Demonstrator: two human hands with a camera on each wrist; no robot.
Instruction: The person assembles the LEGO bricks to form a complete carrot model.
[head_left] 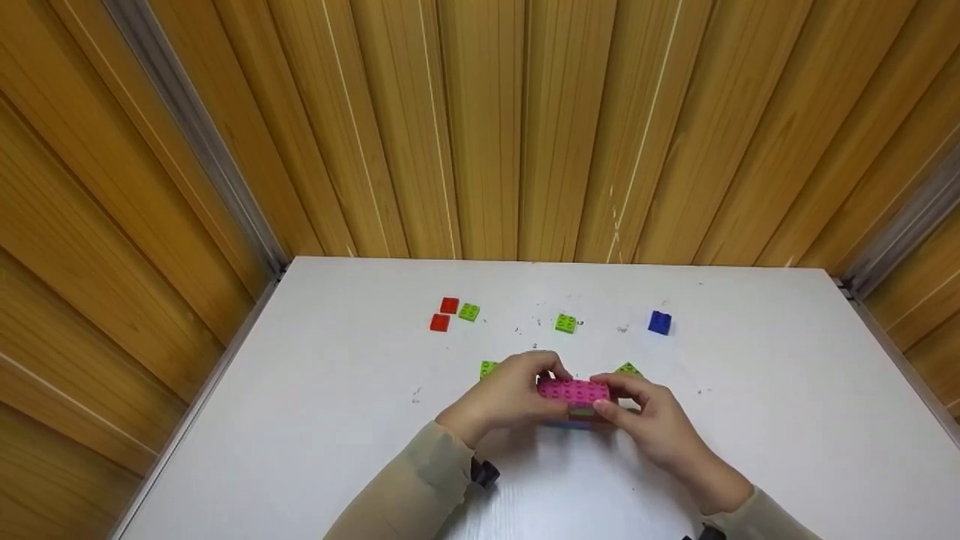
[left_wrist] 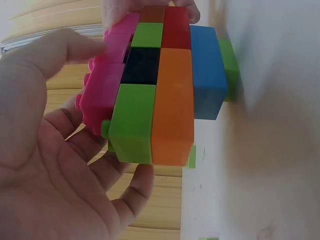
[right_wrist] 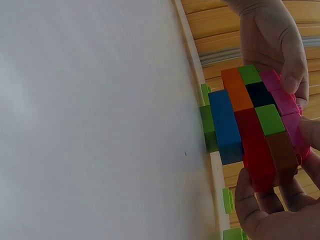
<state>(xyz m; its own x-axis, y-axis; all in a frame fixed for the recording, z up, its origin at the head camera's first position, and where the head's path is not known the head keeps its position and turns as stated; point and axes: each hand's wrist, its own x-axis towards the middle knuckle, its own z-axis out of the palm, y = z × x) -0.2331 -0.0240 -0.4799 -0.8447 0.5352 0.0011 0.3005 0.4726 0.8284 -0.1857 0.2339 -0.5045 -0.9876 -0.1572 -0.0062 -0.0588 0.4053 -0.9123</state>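
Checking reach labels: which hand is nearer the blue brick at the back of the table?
Right. The right hand lies in front of the blue brick, slightly left of it in the head view; the left hand is further left, across the block stack.

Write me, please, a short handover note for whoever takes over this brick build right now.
Left hand and right hand: both grip the ends of the brick stack on the table.
Done: the stack has a blue base, an orange and red layer, green and dark bricks, and pink on top.
Loose at the back: two red bricks, green bricks, one blue brick; two more green ones sit just behind the hands.
Left: probably adding the loose bricks.
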